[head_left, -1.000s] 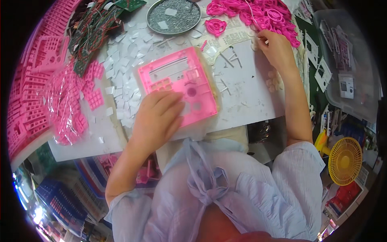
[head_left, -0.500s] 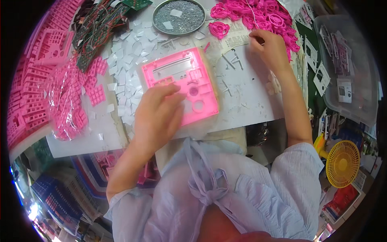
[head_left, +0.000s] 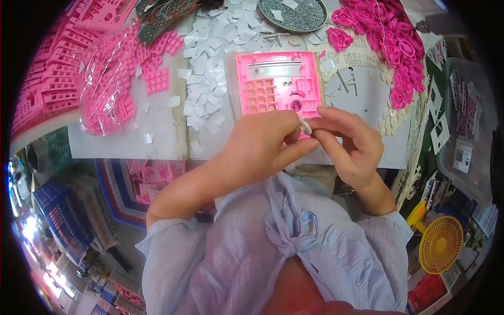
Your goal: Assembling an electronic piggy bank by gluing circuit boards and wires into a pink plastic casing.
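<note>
My left hand (head_left: 262, 139) is closed in a pinch over the near part of a pink plastic casing (head_left: 308, 67). Between its finger and thumb shows a small white disc (head_left: 305, 127). From the right, my right hand (head_left: 353, 147) meets it, thumb and forefinger pinched at the same disc. Lying open side up, the casing has a grid of square holes, a long slot and a round silver-rimmed part (head_left: 296, 106). Both hands hide its near end. Similar white discs (head_left: 388, 123) lie in a heap right of the casing.
White paper squares (head_left: 207, 97) spread left of the casing, beside pink keypads (head_left: 156, 81) and bagged pink pieces (head_left: 107, 100). Behind stand a round tin of small metal parts (head_left: 310, 16) and pink rings (head_left: 396, 47). White pegs (head_left: 346, 81) lie nearby. A yellow fan (head_left: 441, 244) stands right.
My right hand has come from beside the pink rings to the casing, meeting my left hand. A white disc now shows between them. The whole view has shifted.
</note>
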`<state>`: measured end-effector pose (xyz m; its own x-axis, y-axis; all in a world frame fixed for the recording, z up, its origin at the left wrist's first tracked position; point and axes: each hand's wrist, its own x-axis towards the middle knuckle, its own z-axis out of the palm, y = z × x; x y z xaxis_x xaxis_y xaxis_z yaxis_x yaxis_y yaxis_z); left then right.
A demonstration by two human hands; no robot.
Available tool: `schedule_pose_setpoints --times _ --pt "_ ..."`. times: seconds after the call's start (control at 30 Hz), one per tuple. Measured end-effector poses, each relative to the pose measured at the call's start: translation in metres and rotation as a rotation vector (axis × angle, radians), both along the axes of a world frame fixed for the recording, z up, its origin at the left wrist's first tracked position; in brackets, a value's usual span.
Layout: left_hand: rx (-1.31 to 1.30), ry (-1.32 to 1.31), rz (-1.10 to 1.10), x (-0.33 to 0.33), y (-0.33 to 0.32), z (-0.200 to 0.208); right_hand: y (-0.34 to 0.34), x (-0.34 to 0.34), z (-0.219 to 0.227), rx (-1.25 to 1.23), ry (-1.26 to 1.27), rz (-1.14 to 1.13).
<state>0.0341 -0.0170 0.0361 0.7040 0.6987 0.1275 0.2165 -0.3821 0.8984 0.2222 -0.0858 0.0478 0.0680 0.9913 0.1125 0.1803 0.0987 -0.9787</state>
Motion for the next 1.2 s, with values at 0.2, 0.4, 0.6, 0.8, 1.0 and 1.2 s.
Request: schedule_pose_setpoints --times 0.2,0.4,0.6,0.8,1.0,1.2 --pt "-0.241 -0.069 -0.061 -0.004 -0.008 -0.005 0.010 0.012 -0.012 -0.070 0.083 0.201" --pt "-0.046 0.004 -0.047 -0.013 -0.004 -0.015 0.016 0.004 -0.005 -0.109 -0.153 0.139" --pt "0.559 0.414 0.001 -0.018 0.008 -0.028 0.052 0.020 -0.036 0.336 -0.847 0.091" --pt "0.533 0.413 0.007 -0.021 0.006 -0.032 0.055 0.006 -0.049 0.326 -0.935 0.104" --pt "0.497 0.408 -0.017 -0.023 0.008 -0.029 0.049 -0.006 -0.051 0.252 -1.027 0.024" --pt "0.479 0.144 0.108 0.001 0.089 -0.024 0.048 0.001 -0.057 0.205 -1.007 -0.007"
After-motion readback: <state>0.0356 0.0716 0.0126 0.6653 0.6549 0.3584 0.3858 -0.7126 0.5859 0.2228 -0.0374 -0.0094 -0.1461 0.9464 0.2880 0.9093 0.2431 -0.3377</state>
